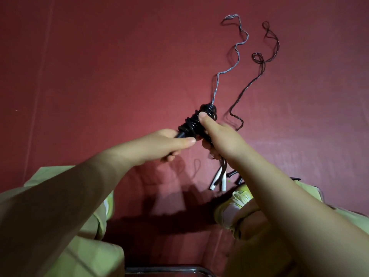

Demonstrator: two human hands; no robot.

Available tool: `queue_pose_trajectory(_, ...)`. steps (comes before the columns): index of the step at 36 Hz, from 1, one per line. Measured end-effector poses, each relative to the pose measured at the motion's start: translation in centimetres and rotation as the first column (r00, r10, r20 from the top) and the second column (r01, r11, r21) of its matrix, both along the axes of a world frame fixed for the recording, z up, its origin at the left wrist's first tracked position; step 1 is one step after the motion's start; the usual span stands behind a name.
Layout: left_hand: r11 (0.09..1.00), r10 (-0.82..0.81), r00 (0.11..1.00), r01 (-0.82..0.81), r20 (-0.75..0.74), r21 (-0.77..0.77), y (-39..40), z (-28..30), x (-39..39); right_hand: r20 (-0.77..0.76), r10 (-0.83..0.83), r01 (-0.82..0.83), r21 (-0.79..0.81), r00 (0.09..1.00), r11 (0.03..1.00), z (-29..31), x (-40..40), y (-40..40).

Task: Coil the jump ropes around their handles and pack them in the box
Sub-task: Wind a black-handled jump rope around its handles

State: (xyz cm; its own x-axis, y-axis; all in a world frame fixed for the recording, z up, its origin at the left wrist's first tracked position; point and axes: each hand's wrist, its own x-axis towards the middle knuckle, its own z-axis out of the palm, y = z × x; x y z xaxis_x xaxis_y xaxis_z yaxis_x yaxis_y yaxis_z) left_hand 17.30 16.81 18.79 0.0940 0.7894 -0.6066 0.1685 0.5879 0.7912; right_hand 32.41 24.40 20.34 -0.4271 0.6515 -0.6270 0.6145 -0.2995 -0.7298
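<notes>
A black jump rope [192,123] is wound in a thick coil around its black handles and is held up above the red floor. My left hand [169,143] grips the bare lower end of the handles. My right hand [216,134] holds the coil from the right, its thumb pressed on the upper turns. Below my right hand, white handles [217,179] and black handles [233,174] lie on the floor. A grey rope [237,47] and a dark rope [259,62] trail away from them across the floor. No box is in view.
The red floor [99,76] fills most of the view. My yellow-green shoe [235,202] sits beside the loose handles at the lower right. A metal bar [169,269] runs along the bottom edge.
</notes>
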Motion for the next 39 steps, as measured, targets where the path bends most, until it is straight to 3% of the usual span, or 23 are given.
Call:
queue_pose_trajectory(3,0.979,0.103,0.924,-0.030,0.367,-0.201,0.1,0.9,-0.7,-0.084,0.003,0.002,0.051,0.996,0.999,0.3,0.3,0.2)
queue_pose_trajectory(10,0.970,0.146,0.750,0.019,0.645,-0.242,0.1,0.4,-1.8,-0.200,0.140,-0.121,0.107,0.970,0.987,1.0,0.2,0.3)
queue_pose_trajectory(13,0.967,0.187,0.792,-0.045,0.580,-0.251,0.2,0.3,-1.7,-0.177,0.180,-0.168,0.079,0.968,0.983,0.8,0.5,0.4)
queue_pose_trajectory(18,0.974,0.184,0.921,-0.125,0.342,-0.187,0.4,0.6,-0.6,-0.037,0.211,-0.206,0.107,0.977,0.973,0.7,0.8,0.4)
queue_pose_trajectory(25,0.985,0.167,0.980,-0.159,0.106,-0.073,0.4,0.3,-0.3,0.078,0.191,-0.197,0.088,0.979,0.976,0.3,0.5,0.3)
queue_pose_trajectory(32,0.994,0.061,0.992,-0.051,-0.111,0.097,0.5,0.4,-0.1,-0.099,0.099,-0.093,0.061,0.990,0.994,0.4,0.4,0.4)
queue_pose_trajectory(36,0.999,0.018,0.995,-0.013,0.096,-0.052,0.2,0.7,-0.9,-0.195,0.119,-0.114,0.039,0.974,0.993,0.7,0.2,0.1)
queue_pose_trajectory(38,0.983,-0.051,0.934,0.109,0.352,-0.146,-0.2,0.7,-1.4,-0.314,0.159,-0.161,0.019,0.936,0.987,1.1,0.2,0.0)
queue_pose_trajectory(39,0.971,-0.052,0.859,0.162,0.509,-0.174,-0.4,0.5,-1.5,-0.388,0.180,-0.191,0.009,0.904,0.982,1.3,0.2,-0.1)
